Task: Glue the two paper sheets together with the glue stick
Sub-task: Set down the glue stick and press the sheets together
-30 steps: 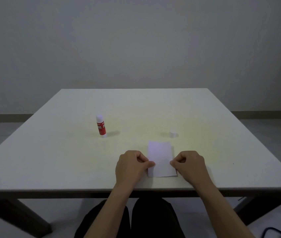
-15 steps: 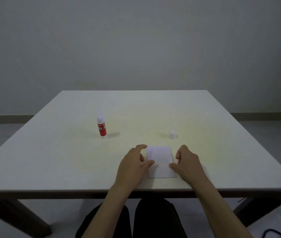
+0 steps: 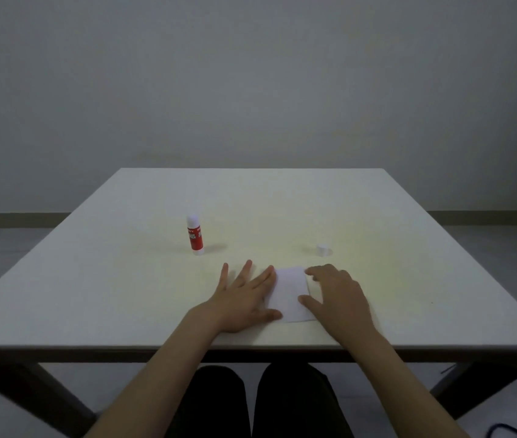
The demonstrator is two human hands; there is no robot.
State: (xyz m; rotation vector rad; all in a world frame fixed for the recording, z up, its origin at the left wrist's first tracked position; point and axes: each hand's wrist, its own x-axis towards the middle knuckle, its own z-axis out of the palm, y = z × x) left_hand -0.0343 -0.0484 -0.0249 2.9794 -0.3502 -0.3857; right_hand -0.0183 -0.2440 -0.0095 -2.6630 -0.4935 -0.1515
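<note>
A small white paper (image 3: 290, 292) lies flat near the table's front edge; I cannot tell whether it is one sheet or two stacked. My left hand (image 3: 244, 298) rests flat, fingers spread, on the paper's left edge. My right hand (image 3: 337, 295) lies with fingers bent on its right edge, thumb on the paper. A red glue stick (image 3: 195, 236) stands upright, uncapped, to the far left of the paper. Its white cap (image 3: 322, 250) sits apart, just beyond my right hand.
The white table (image 3: 408, 279) ends at its front edge just below my wrists. Dark legs show under it, with my black-clad knees (image 3: 257, 403) below. A dark cable (image 3: 516, 433) lies on the floor at the lower right.
Both hands have unclenched from pinching the paper's sides. Their fingers now stretch forward and lie flat along the paper's edges. The glue stick and cap have not moved.
</note>
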